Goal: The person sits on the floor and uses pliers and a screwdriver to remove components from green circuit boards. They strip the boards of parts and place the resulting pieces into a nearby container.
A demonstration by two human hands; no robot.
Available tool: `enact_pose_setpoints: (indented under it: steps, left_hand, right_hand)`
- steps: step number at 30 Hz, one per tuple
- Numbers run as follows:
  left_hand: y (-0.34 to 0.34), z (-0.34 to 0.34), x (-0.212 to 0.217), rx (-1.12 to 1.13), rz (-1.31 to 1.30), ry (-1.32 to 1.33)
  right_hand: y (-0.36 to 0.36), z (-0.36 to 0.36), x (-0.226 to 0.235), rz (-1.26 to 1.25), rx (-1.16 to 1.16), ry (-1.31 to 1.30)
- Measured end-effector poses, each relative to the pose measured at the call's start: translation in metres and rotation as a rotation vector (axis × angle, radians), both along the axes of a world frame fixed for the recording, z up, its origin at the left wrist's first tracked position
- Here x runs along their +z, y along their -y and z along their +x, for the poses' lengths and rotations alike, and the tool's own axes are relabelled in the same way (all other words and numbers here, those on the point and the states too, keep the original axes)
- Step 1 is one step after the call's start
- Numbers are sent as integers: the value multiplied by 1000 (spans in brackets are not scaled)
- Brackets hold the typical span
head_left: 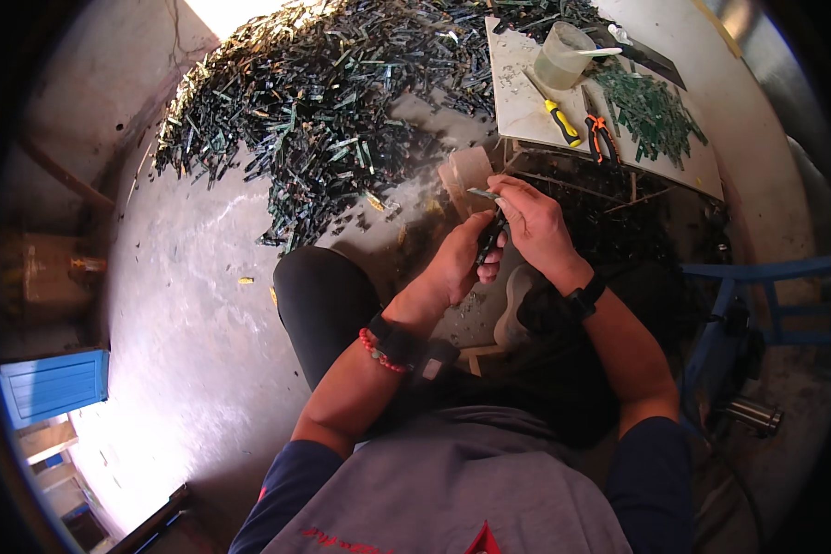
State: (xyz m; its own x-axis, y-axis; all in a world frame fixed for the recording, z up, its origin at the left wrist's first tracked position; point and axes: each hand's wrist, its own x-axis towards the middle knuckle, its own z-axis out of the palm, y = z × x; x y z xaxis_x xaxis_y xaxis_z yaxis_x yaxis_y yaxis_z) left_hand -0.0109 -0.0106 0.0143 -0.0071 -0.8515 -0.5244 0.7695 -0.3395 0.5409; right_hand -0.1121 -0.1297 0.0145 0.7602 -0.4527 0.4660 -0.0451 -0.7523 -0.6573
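My left hand (462, 256) is closed round a narrow black strip-like piece (490, 238), most of it hidden by the fingers. Close against it, my right hand (537, 224) pinches a thin pale green-grey strip (482, 193) between thumb and fingers. The hands meet above the floor between my knees. Whether the two pieces are joined I cannot tell. Beyond them, on a small white table (537, 115), lie a yellow-and-black screwdriver (561, 122), orange-handled pliers (600, 137) and a heap of thin green strips (651, 115).
A cloudy plastic cup (563, 57) stands on the table with a white stick across it. A large pile of dark strips (342, 102) spreads over the floor ahead. Blue metal framing (757, 272) stands at my right; a metal cylinder (752, 415) lies near it.
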Motion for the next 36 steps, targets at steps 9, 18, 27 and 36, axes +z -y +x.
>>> enact_pose_setpoints:
  steps: [9, 18, 27, 36]
  left_hand:
    - [0, 2, 0, -64, -44, 5]
    - [0, 1, 4, -42, -40, -46]
    - [-3, 2, 0, -55, -14, -60]
    - [-5, 4, -28, -40, -84, -281]
  right_hand:
    - [0, -4, 8, -65, -5, -3]
    - [1, -9, 12, -153, 7, -13]
    - [1, -23, 38, 56, 187, -177]
    - [4, -29, 31, -177, 190, -171]
